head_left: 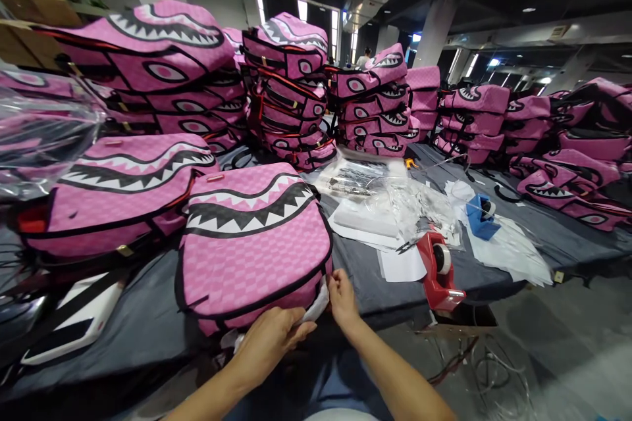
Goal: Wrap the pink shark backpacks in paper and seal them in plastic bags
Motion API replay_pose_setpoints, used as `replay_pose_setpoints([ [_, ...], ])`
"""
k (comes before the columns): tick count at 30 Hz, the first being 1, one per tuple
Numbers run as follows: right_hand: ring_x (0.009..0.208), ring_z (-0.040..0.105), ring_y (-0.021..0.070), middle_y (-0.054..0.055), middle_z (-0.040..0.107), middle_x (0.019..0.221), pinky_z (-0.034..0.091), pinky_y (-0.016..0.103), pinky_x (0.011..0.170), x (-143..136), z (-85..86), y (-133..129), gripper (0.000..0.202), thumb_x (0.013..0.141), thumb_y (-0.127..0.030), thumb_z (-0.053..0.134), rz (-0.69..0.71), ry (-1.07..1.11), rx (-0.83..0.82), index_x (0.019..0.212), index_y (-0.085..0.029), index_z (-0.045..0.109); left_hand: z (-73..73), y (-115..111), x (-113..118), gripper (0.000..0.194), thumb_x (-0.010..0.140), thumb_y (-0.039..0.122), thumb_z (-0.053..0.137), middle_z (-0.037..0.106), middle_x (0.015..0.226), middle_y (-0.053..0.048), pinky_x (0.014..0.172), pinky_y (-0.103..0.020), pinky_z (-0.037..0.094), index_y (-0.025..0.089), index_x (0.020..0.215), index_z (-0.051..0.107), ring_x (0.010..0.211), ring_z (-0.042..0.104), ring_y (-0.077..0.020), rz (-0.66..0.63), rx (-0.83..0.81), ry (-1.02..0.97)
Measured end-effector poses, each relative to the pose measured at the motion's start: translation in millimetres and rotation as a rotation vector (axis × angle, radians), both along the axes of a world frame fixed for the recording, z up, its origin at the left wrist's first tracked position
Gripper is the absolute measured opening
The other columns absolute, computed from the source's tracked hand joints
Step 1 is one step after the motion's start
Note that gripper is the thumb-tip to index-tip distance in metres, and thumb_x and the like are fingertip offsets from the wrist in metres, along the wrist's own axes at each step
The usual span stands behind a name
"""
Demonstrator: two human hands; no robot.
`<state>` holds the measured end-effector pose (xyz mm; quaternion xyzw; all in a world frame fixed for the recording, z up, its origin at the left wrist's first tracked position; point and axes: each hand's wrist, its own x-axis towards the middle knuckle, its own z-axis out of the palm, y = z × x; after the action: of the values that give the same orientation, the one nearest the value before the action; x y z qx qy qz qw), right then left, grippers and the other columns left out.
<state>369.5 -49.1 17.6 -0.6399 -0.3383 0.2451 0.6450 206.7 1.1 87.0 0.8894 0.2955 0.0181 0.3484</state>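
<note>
Dark-draped tabletop (365,293) beyond both grips | right grip (340,289) pinching white wrap (318,304); left grip (284,329), closure unclear | pink shark-mouth backpack (257,263) just beyond: probably light, soft; take piped edges (180,283)

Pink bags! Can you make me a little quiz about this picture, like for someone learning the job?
1. True or false: the left hand and right hand are both at the same bag.
2. Which is nearer the hands: the red dispenser or the blue dispenser?
3. The bag's front shows: A) stars, B) a toothy mouth, C) flowers?

Key: 1. True. 2. The red dispenser. 3. B.
</note>
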Motion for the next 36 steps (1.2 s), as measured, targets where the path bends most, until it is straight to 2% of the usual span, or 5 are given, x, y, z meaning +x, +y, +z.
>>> replay_pose_setpoints([
  [8, 0.077, 0.066, 0.0188, 0.004, 0.072, 0.08, 0.047, 0.035, 0.087, 33, 34.7, -19, 0.042, 0.101, -0.055, 0.052, 0.648, -1.4, 0.144, 0.117, -0.017, 0.06, -27.6, 11, -11, 0.024, 0.102, 0.025, 0.046, 0.074, 0.082, -0.002, 0.067, -0.025, 0.046, 0.021, 0.094, 0.068, 0.074, 0.068, -0.0172, -0.233, 0.466, -0.231],
  [13, 0.067, 0.063, 0.0149, 0.001, 0.071, 0.071, 0.042, 0.032, 0.077, 40, 22.8, -9, 0.041, 0.096, -0.057, 0.061, 0.584, -1.414, 0.245, 0.099, -0.017, 0.064, -57.1, 29, -77, 0.039, 0.1, 0.008, 0.038, 0.076, 0.102, -0.006, 0.094, -0.034, 0.048, 0.022, 0.122, 0.067, 0.096, 0.067, -0.0198, -0.166, 1.11, -0.465],
  [23, 0.06, 0.055, 0.0163, 0.0, 0.065, 0.064, 0.038, 0.035, 0.068, 32, 8.7, -4, 0.013, 0.088, -0.031, 0.064, 0.468, -1.602, 0.249, 0.084, -0.02, 0.059, -66.1, 31, -83, 0.039, 0.102, 0.007, 0.039, 0.078, 0.102, -0.002, 0.093, -0.032, 0.044, 0.024, 0.122, 0.067, 0.09, 0.07, -0.0151, -0.085, 1.205, -0.42],
  [30, 0.06, 0.055, 0.0193, 0.003, 0.063, 0.064, 0.041, 0.036, 0.065, 30, -1.9, -10, 0.031, 0.101, -0.042, 0.05, 0.357, -1.573, 0.331, 0.103, -0.014, 0.06, -37.5, 3, -13, 0.049, 0.098, 0.052, 0.046, 0.073, 0.124, -0.01, 0.093, -0.03, 0.056, 0.022, 0.133, 0.063, 0.109, 0.07, -0.0234, -0.012, 0.389, -0.496],
  [36, 0.061, 0.055, 0.0182, 0.002, 0.061, 0.064, 0.048, 0.034, 0.069, 23, -2.6, -13, 0.028, 0.104, -0.036, 0.042, 0.363, -1.499, 0.271, 0.086, -0.019, 0.055, -39.3, 29, 27, 0.074, 0.091, 0.07, 0.026, 0.072, 0.065, -0.008, 0.06, -0.031, 0.06, 0.019, 0.093, 0.079, 0.058, 0.068, -0.0213, -0.119, -0.208, -0.332],
])
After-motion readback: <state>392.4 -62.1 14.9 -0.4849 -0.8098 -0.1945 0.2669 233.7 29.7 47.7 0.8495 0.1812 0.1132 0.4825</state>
